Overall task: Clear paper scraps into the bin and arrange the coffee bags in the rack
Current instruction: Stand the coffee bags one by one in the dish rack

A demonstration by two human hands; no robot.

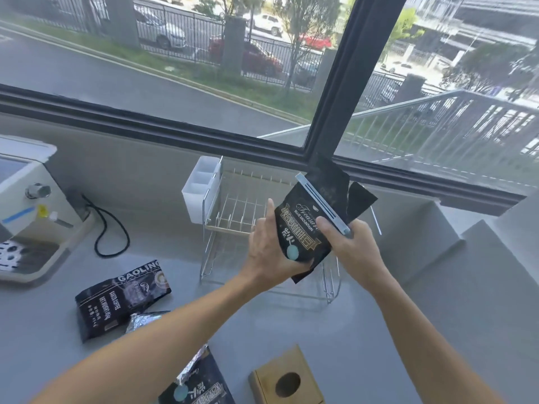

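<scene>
Nearest my view, a brown cardboard box point(287, 380) with a round hole in its face sits at the lower edge of the grey tabletop point(437, 301), and just left of it lies a black coffee bag point(201, 383) with a crumpled foil top, cut off by the frame. Further left, a second black bag point(122, 301) lies flat beside a scrap of foil point(143, 319). Open tabletop runs between these and the wire rack point(233, 223), and more bare surface lies to the right, up to a stepped ledge point(455, 237).

I see my left hand point(269, 252) gripping the lower part of a third coffee bag point(309, 225), held tilted above the rack's right side. My right hand point(350, 243) is closed on the pale clip bar point(322, 202) across the bag's top.

On the rack's left end hangs a white divided caddy point(201, 188); its visible compartments look empty, as do the rack's wires.
</scene>
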